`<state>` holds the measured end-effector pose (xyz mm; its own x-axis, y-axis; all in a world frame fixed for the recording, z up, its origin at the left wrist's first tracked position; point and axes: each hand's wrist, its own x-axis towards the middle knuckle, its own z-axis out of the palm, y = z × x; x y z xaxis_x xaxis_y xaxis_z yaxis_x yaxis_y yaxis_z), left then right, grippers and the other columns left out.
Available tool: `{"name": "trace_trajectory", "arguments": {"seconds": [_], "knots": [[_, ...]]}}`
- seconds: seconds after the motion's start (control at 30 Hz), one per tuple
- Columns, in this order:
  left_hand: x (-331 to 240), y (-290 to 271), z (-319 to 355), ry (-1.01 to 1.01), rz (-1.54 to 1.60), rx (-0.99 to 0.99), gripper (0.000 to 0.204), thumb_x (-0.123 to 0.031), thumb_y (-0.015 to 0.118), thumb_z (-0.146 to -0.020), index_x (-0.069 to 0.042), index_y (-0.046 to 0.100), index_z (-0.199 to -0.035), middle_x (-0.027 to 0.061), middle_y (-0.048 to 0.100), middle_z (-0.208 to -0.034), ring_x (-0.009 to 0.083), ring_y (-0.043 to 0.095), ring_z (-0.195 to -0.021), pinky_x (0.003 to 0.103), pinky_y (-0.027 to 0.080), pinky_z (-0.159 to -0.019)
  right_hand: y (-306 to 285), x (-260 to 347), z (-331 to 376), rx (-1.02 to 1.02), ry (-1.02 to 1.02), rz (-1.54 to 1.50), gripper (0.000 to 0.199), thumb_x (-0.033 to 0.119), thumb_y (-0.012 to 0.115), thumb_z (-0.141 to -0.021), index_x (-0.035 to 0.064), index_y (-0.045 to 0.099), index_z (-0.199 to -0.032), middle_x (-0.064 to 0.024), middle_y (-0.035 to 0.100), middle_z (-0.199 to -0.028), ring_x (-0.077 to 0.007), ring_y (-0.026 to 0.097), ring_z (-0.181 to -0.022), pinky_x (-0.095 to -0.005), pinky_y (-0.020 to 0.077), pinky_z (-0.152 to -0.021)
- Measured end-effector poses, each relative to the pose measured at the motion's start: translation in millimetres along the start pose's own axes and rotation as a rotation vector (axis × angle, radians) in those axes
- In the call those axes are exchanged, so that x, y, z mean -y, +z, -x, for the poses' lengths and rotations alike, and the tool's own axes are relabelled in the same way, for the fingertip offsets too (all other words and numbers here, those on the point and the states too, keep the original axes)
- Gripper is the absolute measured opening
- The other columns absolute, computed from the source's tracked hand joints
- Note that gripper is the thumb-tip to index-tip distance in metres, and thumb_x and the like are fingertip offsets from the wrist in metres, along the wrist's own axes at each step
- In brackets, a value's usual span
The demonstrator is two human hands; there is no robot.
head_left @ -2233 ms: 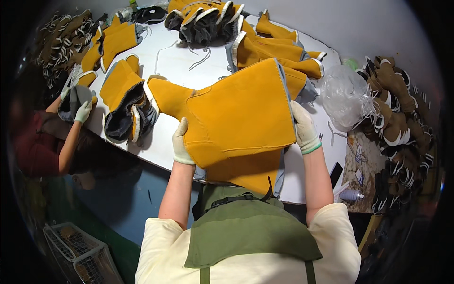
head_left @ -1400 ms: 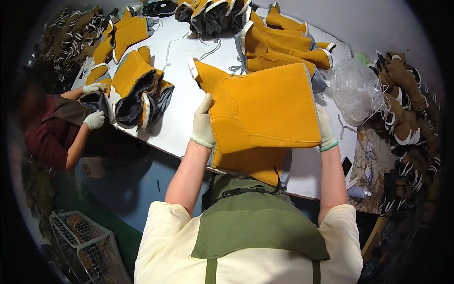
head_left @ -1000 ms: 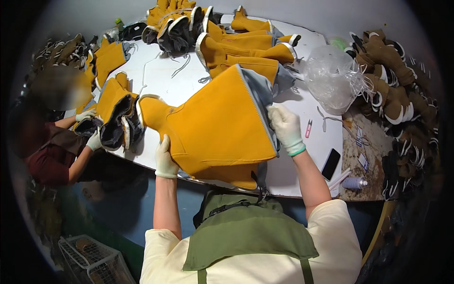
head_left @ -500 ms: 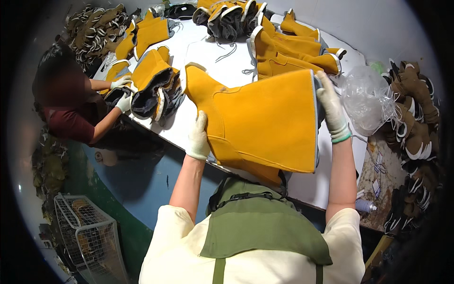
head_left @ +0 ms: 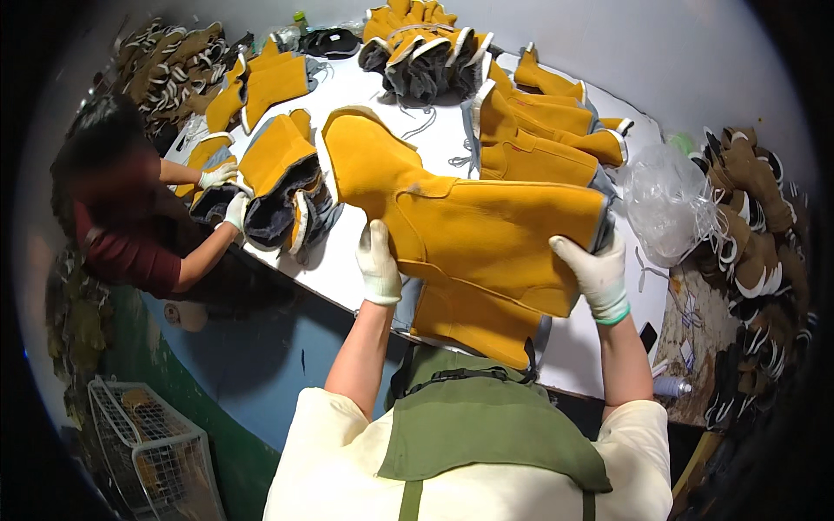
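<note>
The left hand [head_left: 379,265] is gripping the boot [head_left: 486,226] at the near edge, by the ankle; its thumb is pressing on the yellow face, and its other fingers are passing out of sight behind. The right hand [head_left: 599,273] is gripping the boot near the open end, thumb lying on the yellow face. The fingers of both hands are clamping on the boot.

The boot is extending sideways between the hands, over the near part of the worktop [head_left: 580,352]; its foot end is pointing far left and its open end right. A second boot [head_left: 473,323] is lying partly covered beneath it, at the near edge.

Yellow boots [head_left: 543,156] are lying stacked just beyond, on the right. A tied bundle [head_left: 417,43] is standing at the far side. A clear bag [head_left: 665,204] is resting at the right edge, with a bottle [head_left: 671,386] lying nearer. On the left, a co-worker [head_left: 130,260] is handling a dark-lined piece [head_left: 213,207].
</note>
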<state>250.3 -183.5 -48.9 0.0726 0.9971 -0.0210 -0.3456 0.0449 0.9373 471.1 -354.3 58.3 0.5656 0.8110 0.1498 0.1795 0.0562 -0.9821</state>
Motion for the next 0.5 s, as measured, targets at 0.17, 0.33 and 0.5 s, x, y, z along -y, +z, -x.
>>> {"name": "trace_trajectory", "arguments": {"seconds": [0.17, 0.33, 0.5], "knots": [[-1.4, 12.8, -12.2, -0.378, 0.064, 0.164, 0.049, -0.043, 0.053, -0.098, -0.003, 0.052, -0.127, 0.0056, 0.055, -0.109, 0.0149, 0.053, -0.093, 0.030, 0.043, -0.071, 23.4, 17.9, 3.0, 0.098, -1.196, 0.809, 0.042, 0.007, 0.075, -0.062, 0.0093, 0.065, -0.103, -0.0021, 0.060, -0.087, -0.0193, 0.059, -0.073, -0.0293, 0.0470, -0.058], [-23.2, 9.0, 19.4, -0.564, 0.586, 0.781, 0.092, -0.067, 0.048, -0.090, 0.002, 0.026, -0.148, 0.0185, 0.042, -0.147, 0.0296, 0.048, -0.130, 0.042, 0.049, -0.098, 28.6, -24.7, 22.4, 0.170, -1.344, 0.900, 0.033, 0.005, 0.077, -0.065, 0.0146, 0.067, -0.095, 0.0017, 0.058, -0.097, -0.0153, 0.053, -0.080, -0.0262, 0.0407, -0.054], [-11.0, 31.3, 24.9, -0.563, 0.281, 0.408, 0.038, -0.014, 0.060, -0.094, 0.002, 0.052, -0.127, 0.0098, 0.061, -0.118, 0.0191, 0.061, -0.106, 0.031, 0.049, -0.092, 46.9, -37.9, 39.6, 0.176, -1.386, 0.826, 0.026, 0.006, 0.080, -0.067, 0.0179, 0.068, -0.086, 0.0039, 0.057, -0.094, -0.0131, 0.049, -0.075, -0.0237, 0.0359, -0.051]]}}
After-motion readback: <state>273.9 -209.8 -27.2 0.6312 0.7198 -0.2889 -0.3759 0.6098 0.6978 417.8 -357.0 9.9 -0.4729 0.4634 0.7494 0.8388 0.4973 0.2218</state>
